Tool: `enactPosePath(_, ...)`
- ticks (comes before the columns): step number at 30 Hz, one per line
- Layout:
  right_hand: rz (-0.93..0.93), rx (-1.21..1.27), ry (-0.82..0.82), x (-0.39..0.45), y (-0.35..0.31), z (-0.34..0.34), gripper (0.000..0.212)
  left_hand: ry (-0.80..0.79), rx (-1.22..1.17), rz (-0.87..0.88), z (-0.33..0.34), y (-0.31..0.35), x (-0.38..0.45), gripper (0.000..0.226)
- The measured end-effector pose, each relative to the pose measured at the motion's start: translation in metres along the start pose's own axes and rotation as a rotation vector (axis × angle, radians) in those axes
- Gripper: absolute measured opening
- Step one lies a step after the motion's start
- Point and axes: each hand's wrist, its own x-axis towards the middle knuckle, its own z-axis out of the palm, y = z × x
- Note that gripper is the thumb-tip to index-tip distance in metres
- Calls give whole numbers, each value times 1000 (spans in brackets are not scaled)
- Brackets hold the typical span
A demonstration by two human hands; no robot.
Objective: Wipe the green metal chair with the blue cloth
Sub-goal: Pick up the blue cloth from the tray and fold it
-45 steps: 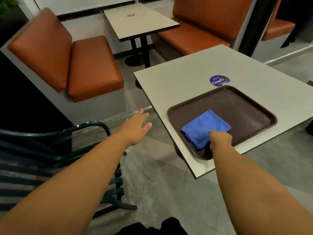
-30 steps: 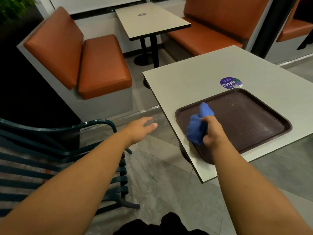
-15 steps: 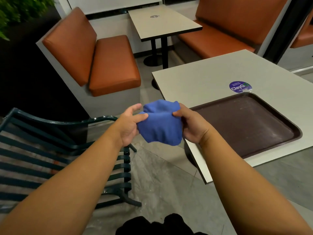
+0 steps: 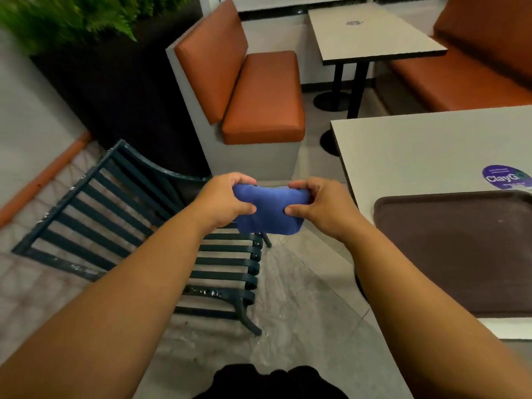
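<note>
At the centre of the frame, the blue cloth (image 4: 269, 210) is hanging bunched between two hands, held in the air over the front edge of the green metal chair (image 4: 138, 226) and clear of its slats. The left hand (image 4: 223, 200) is gripping the cloth's left end, its fingers (image 4: 243, 178) curling over the top edge while the thumb is pressing in from the near side. The right hand (image 4: 319, 204) is gripping the right end in the same way, fingers (image 4: 299, 184) hooking over the top and thumb pinching the fabric from below. Both forearms are reaching in from the lower corners of the frame.

Below and to the left of the cloth, the chair is standing on the grey floor (image 4: 302, 318), its dark green slatted seat and back filling the middle left of the frame, with chipped paint showing pale on the front slat. Its near front leg is showing at lower centre.

Toward the right edge, a pale bench (image 4: 417, 151) is carrying a brown tray (image 4: 460, 254) and a round purple sticker (image 4: 505, 176) just beyond the tray's far rim. An orange booth seat (image 4: 253, 90) is sitting at upper centre, beside a second small bench (image 4: 371, 33) at upper right. Green plants (image 4: 80, 18) are blurring across the upper left corner.
</note>
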Motion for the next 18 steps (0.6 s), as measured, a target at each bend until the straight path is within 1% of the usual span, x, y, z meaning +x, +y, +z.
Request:
enactPosePath(2,-50,-124,-30,3,-13,9,37,-11,103,-9,-11,-8,-8,30)
enactPosePath(4,-117,-178,-58,7,-25,13,17,-6,194,20,-25,-14,-16,19)
enactPosePath(5,-141,-167,-85,10,-30,15,17,6,219,39,-32,-16,-20,16)
enactPosePath(6,-150,-89,-134,13,-33,17,19,6,193,43,-41,-17,-24,15)
enactPosePath(7,-143,79,-211,15,-36,20,21,-25,91,27,-49,-18,-29,14)
enactPosePath(8,-131,338,-316,16,-38,25,23,-85,-64,2,-57,-18,-35,15)
enactPosePath(9,-102,669,-432,17,-38,31,26,-142,-216,-19,-63,-18,-40,15)
enactPosePath(10,-21,1018,-543,18,-38,40,32,-180,-332,-35,-67,-19,-44,16)
enactPosePath(11,100,1314,-643,17,-37,51,45,-190,-394,-46,-69,-22,-47,17)
enactPosePath(12,218,1514,-744,15,-35,65,64,-177,-404,-55,-70,-25,-48,17)
enactPosePath(13,291,1617,-868,12,-31,79,81,-152,-373,-68,-69,-30,-49,16)
enactPosePath(14,311,1636,-1015,7,-29,93,91,-127,-314,-91,-68,-35,-49,16)
enactPosePath(15,312,1622,-1147,3,-26,106,96,-109,-244,-127,-67,-41,-49,17)
enactPosePath(16,328,1616,-1227,-2,-23,118,98,-100,-183,-170,-66,-49,-50,19)
enactPosePath(18,391,1661,-1275,-5,-13,135,95,-89,-131,-236,-62,-65,-52,25)
